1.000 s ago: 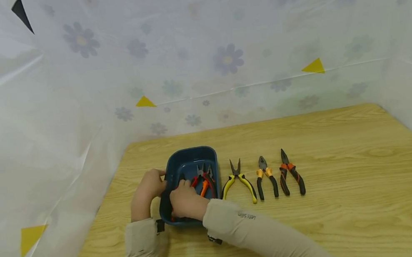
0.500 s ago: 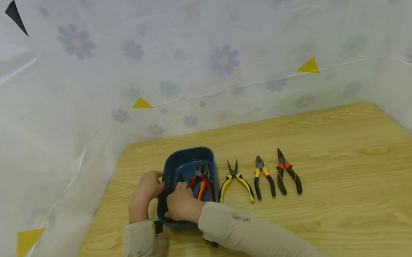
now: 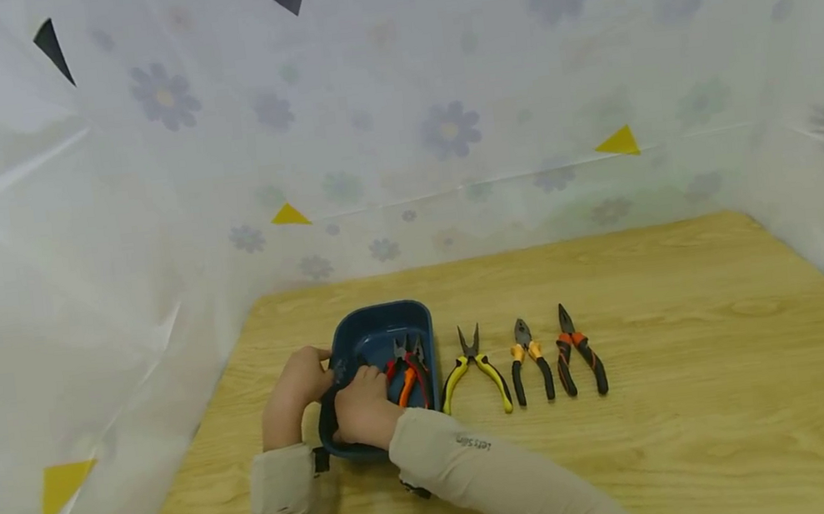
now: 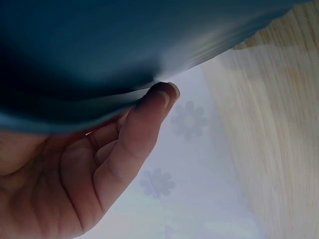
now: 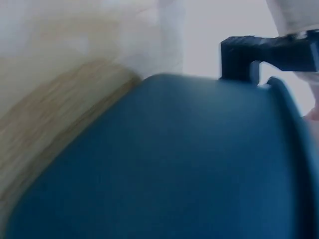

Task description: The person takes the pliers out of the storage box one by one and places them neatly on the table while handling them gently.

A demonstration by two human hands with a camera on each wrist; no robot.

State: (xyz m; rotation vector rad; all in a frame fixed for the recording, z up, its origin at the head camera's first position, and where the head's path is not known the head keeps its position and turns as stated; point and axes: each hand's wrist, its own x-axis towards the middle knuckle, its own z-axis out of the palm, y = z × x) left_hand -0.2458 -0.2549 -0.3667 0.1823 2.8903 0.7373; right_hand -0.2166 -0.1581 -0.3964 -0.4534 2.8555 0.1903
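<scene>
A dark blue tray [image 3: 379, 306] stands on the table, holding two pliers [image 3: 408, 383] with red and orange handles at its right side. My left hand [image 3: 301, 386] grips its left rim; in the left wrist view the curled fingers [image 4: 134, 134] press against the blue wall [image 4: 99, 45] from outside. My right hand [image 3: 366, 408] reaches into the near left part, back upward, hiding whatever lies beneath; whether it holds something I cannot tell. Only the tray's outer side [image 5: 164, 159] fills the right wrist view, without the right hand.
Right of the tray, three pliers lie in a row, jaws pointing away: a yellow-and-black long-nose pair [image 3: 455, 382], an orange-and-black combination pair [image 3: 518, 355] and an orange-and-black long-nose pair [image 3: 585, 349]. Flowered plastic sheeting [image 3: 400, 141] hangs behind the wooden table [image 3: 702, 360].
The right hand has shifted slightly left within the tray and now covers the dark tip and red handle that showed beside it earlier. The left hand stays at the rim.
</scene>
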